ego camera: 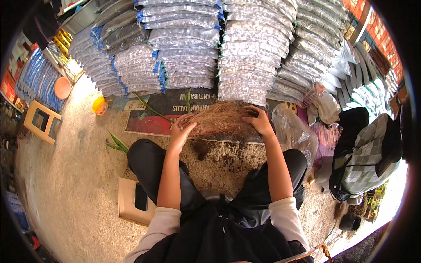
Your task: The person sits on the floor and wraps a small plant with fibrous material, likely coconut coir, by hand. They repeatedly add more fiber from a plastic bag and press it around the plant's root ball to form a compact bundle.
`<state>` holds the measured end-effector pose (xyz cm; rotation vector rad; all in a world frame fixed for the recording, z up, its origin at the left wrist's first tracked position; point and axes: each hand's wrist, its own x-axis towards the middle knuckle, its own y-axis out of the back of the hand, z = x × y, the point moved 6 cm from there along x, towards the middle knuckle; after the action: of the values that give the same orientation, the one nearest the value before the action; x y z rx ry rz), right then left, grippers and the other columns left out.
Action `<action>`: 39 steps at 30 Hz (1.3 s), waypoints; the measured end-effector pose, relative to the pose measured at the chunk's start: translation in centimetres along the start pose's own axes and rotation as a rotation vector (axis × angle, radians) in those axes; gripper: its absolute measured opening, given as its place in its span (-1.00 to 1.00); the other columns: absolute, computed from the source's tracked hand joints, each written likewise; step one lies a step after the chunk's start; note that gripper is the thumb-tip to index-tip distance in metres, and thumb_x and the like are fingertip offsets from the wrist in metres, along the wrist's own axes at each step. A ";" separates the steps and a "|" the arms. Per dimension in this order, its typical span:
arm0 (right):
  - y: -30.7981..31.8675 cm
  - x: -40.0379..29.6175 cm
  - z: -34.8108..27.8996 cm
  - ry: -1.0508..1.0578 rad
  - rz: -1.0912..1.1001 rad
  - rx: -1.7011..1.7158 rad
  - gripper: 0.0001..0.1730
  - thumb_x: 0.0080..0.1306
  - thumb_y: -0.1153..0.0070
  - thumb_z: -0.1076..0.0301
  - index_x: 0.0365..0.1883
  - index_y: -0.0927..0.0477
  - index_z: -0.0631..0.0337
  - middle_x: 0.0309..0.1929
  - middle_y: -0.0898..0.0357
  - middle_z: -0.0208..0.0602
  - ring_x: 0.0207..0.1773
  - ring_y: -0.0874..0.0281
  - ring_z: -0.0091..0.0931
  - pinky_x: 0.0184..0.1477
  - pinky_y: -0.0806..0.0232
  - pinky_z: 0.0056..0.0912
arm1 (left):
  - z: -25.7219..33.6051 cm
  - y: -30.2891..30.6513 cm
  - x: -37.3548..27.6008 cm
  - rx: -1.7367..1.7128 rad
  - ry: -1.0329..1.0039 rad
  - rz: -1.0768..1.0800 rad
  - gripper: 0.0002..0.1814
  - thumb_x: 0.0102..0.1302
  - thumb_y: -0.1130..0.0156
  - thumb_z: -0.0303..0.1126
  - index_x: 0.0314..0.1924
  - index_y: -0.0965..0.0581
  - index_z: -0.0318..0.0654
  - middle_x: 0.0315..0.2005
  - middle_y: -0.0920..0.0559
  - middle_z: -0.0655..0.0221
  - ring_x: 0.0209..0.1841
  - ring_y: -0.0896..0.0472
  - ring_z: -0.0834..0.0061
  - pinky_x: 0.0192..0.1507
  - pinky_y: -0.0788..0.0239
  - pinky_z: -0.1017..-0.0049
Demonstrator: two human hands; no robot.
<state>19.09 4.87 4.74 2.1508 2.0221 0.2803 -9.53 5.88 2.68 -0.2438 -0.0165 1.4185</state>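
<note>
A loose mat of brown coconut fibre stretches between my two hands, above a printed sheet on the floor. My left hand grips its left end, thumb on the near side. At the other end, my right hand has its thumb and fingers around the fibre. Red print of the sheet shows through the thin strands. Dark soil crumbs are scattered on the concrete between my legs, and a small dark brown lump lies just below the fibre. Green snake plant leaves rest on the sheet.
Stacks of filled clear plastic bags rise beyond the sheet. A crumpled plastic bag lies at right, near a checked backpack. By my left knee, a phone rests on a cardboard box. Farther left are a yellow cup and plastic stool.
</note>
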 end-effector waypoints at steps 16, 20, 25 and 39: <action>-6.0 -1.0 -1.3 0.036 -0.124 0.075 -0.54 0.04 -0.27 0.41 -0.08 -0.44 0.28 -0.15 -0.53 -0.24 -0.11 -0.49 -0.39 -0.08 -0.33 -0.36 | -1.9 -7.8 -2.4 -1.050 0.018 -0.293 -0.44 0.33 0.06 -0.04 0.18 -0.30 -0.30 0.07 -0.44 0.18 0.01 -0.49 0.22 -0.03 -0.46 0.26; -5.3 -2.6 -4.3 0.243 0.044 -0.333 -0.24 -0.04 -0.29 0.38 0.15 -0.26 0.20 0.18 -0.19 -0.05 0.18 -0.23 -0.15 0.14 -0.19 -0.24 | -3.9 -7.2 -2.0 -0.943 -0.026 -0.352 -0.43 0.34 0.10 -0.03 0.21 -0.27 -0.26 0.11 -0.39 0.17 0.07 -0.44 0.21 0.02 -0.43 0.25; -5.8 -5.3 -9.9 0.655 -0.013 -0.530 -0.11 -0.06 -0.29 0.31 0.28 -0.20 0.01 0.35 0.05 -0.04 0.37 0.04 -0.09 0.33 0.06 -0.03 | -3.7 -8.3 -2.1 -1.035 0.036 -0.423 -0.43 0.35 0.14 -0.02 0.26 -0.21 -0.16 0.18 -0.31 0.19 0.18 -0.35 0.21 0.11 -0.35 0.20; -9.2 -5.3 -6.1 0.647 -0.159 -0.630 -0.54 0.02 -0.22 0.33 -0.04 -0.52 0.11 0.00 -0.46 -0.32 0.13 -0.31 -0.33 0.17 -0.08 -0.06 | -7.7 -8.7 -2.8 -0.930 0.305 -0.179 -0.43 0.36 0.34 0.11 0.21 -0.26 -0.04 0.10 -0.39 0.29 0.07 -0.44 0.28 -0.03 -0.44 0.25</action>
<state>8.38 0.16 8.23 1.6011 1.9687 1.5125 -0.26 0.78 -2.91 -1.1914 -0.4421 1.0975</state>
